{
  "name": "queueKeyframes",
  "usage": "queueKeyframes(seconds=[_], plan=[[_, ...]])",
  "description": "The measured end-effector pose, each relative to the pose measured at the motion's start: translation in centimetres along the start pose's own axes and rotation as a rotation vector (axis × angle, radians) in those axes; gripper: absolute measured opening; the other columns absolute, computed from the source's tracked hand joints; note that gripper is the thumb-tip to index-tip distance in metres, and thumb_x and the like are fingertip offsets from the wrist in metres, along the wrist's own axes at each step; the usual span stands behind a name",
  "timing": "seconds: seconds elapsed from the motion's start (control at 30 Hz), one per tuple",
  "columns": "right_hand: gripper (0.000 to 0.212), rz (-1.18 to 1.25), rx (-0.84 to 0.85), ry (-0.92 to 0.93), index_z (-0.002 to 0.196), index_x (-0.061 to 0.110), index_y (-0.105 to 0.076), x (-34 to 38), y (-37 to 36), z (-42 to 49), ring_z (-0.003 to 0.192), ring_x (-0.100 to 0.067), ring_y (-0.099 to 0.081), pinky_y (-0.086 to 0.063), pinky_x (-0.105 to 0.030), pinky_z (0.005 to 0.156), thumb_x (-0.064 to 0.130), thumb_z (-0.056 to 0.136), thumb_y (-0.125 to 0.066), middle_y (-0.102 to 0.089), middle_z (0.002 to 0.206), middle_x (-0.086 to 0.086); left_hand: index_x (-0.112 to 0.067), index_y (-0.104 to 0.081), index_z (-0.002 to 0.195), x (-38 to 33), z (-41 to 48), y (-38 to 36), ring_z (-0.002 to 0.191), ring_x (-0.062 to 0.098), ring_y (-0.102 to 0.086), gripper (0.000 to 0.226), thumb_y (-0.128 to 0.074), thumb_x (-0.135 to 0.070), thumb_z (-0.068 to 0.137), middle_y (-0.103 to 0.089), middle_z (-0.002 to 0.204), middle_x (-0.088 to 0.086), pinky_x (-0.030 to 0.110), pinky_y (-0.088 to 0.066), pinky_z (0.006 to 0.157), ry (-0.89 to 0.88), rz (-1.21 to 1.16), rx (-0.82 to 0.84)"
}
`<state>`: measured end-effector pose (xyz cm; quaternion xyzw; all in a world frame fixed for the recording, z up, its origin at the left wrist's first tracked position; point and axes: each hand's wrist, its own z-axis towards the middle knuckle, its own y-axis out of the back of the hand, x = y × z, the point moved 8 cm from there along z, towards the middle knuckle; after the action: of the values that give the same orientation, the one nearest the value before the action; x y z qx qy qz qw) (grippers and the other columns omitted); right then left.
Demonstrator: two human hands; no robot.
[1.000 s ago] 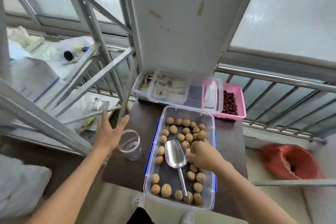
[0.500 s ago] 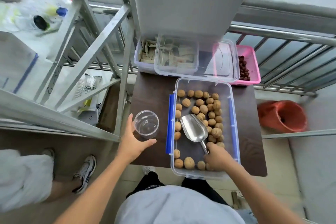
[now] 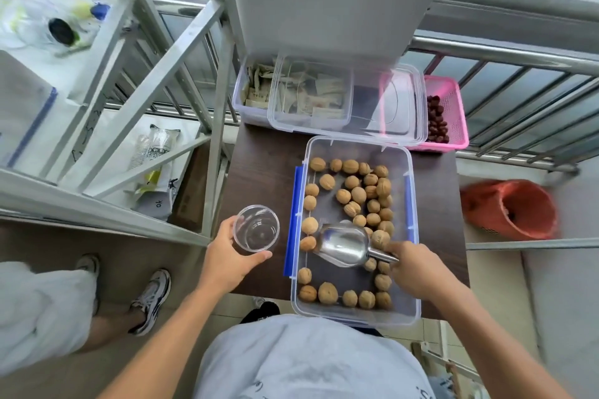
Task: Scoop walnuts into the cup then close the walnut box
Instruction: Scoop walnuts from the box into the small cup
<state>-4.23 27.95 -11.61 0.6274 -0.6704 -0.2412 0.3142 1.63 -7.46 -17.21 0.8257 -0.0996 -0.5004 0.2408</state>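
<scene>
An open clear walnut box (image 3: 411,236) with blue side latches sits on the dark table (image 3: 259,172), and many walnuts (image 3: 358,194) lie loose inside. My right hand (image 3: 413,269) grips the handle of a metal scoop (image 3: 343,244), whose empty bowl points left in the box. A clear plastic cup (image 3: 256,228), empty and upright, stands just left of the box with my left hand (image 3: 227,257) wrapped around its near side. The box's clear lid (image 3: 402,104) rests on the containers behind it.
Behind the walnut box stand a clear box of paper packets (image 3: 259,87) and a pink basket of red dates (image 3: 449,113). A metal shelf frame (image 3: 214,139) rises at the left, a railing (image 3: 518,55) at the back. An orange bucket (image 3: 515,207) sits on the floor right.
My left hand closed around the cup, and the cup sits nearer the box. My right hand took the scoop's handle and swung the bowl to point left. The camera tilted downward.
</scene>
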Motion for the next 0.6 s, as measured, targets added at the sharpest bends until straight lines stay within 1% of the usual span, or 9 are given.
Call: queueKeyframes(seconds=[0.1, 0.13, 0.17, 0.23, 0.27, 0.33, 0.4, 0.5, 0.6], plan=[[0.032, 0.084, -0.023, 0.028, 0.108, 0.019, -0.065, 0.7, -1.2, 0.7, 0.088, -0.032, -0.063, -0.055, -0.041, 0.074, 0.010, 0.085, -0.045, -0.070, 0.099, -0.010, -0.044, -0.045, 0.134, -0.2, 0.3, -0.2, 0.121, 0.000, -0.054, 0.093, -0.096, -0.040, 0.057, -0.054, 0.122, -0.035, 0.028, -0.044, 0.104, -0.009, 0.006, 0.015], [0.029, 0.096, -0.040, 0.039, 0.109, 0.018, -0.064, 1.0, -1.5, 0.9, 0.091, -0.033, -0.062, -0.053, -0.040, 0.073, 0.010, 0.087, -0.046, -0.069, 0.100, -0.011, -0.046, -0.043, 0.138, -0.4, 0.4, -0.3, 0.123, -0.005, -0.052, 0.097, -0.096, -0.042, 0.057, -0.055, 0.124, -0.036, 0.028, -0.043, 0.106, -0.017, 0.006, 0.022], [0.026, 0.102, -0.060, 0.051, 0.109, 0.017, -0.063, 1.3, -1.7, 1.1, 0.093, -0.034, -0.061, -0.050, -0.039, 0.071, 0.012, 0.090, -0.046, -0.068, 0.102, -0.013, -0.054, -0.041, 0.139, -0.6, 0.5, -0.4, 0.122, -0.012, -0.050, 0.099, -0.096, -0.041, 0.057, -0.055, 0.123, -0.040, 0.026, -0.042, 0.105, -0.028, 0.002, 0.031], [0.021, 0.112, -0.112, 0.050, 0.111, 0.016, -0.058, 1.8, -2.0, 1.4, 0.095, -0.037, -0.060, -0.045, -0.038, 0.069, 0.015, 0.093, -0.047, -0.066, 0.105, -0.015, -0.071, -0.040, 0.127, -1.2, 0.6, -0.6, 0.115, -0.023, -0.047, 0.094, -0.096, -0.036, 0.059, -0.051, 0.117, -0.052, 0.022, -0.041, 0.102, -0.046, 0.007, 0.054], [0.020, 0.126, -0.136, 0.038, 0.112, 0.016, -0.056, 1.9, -2.1, 1.7, 0.096, -0.038, -0.061, -0.045, -0.039, 0.070, 0.017, 0.094, -0.047, -0.065, 0.105, -0.015, -0.073, -0.040, 0.122, -1.4, 0.7, -0.7, 0.114, -0.025, -0.047, 0.092, -0.096, -0.037, 0.059, -0.050, 0.116, -0.054, 0.022, -0.041, 0.102, -0.045, 0.005, 0.059], [0.020, 0.168, -0.156, 0.021, 0.114, 0.017, -0.052, 2.1, -2.5, 2.3, 0.094, -0.039, -0.061, -0.047, -0.041, 0.071, 0.021, 0.096, -0.046, -0.064, 0.104, -0.015, -0.073, -0.041, 0.121, -1.6, 0.8, -0.8, 0.114, -0.024, -0.047, 0.090, -0.095, -0.040, 0.057, -0.049, 0.116, -0.055, 0.024, -0.042, 0.103, -0.038, 0.002, 0.063], [0.018, 0.212, -0.158, 0.023, 0.112, 0.018, -0.051, 2.4, -3.1, 3.3, 0.094, -0.037, -0.060, -0.047, -0.042, 0.072, 0.026, 0.097, -0.045, -0.063, 0.103, -0.013, -0.071, -0.041, 0.119, -1.7, 1.0, -1.0, 0.110, -0.028, -0.045, 0.088, -0.096, -0.035, 0.060, -0.047, 0.114, -0.058, 0.024, -0.042, 0.101, -0.037, 0.007, 0.069], [0.021, 0.295, -0.148, -0.002, 0.098, 0.017, -0.052, 2.7, -3.6, 4.4, 0.095, -0.035, -0.058, -0.049, -0.044, 0.077, 0.037, 0.097, -0.045, -0.062, 0.099, -0.011, -0.068, -0.040, 0.119, -2.0, 1.1, -1.2, 0.104, -0.032, -0.043, 0.087, -0.096, -0.032, 0.063, -0.045, 0.110, -0.061, 0.023, -0.041, 0.099, -0.038, 0.008, 0.070], [0.026, 0.378, -0.141, -0.030, 0.091, 0.018, -0.055, 2.3, -3.8, 4.9, 0.086, -0.030, -0.061, -0.053, -0.047, 0.076, 0.041, 0.098, -0.046, -0.065, 0.089, -0.007, -0.062, -0.043, 0.122, -1.8, 1.1, -1.2, 0.104, -0.032, -0.043, 0.086, -0.096, -0.032, 0.062, -0.047, 0.108, -0.060, 0.024, -0.042, 0.099, -0.035, -0.002, 0.057]])
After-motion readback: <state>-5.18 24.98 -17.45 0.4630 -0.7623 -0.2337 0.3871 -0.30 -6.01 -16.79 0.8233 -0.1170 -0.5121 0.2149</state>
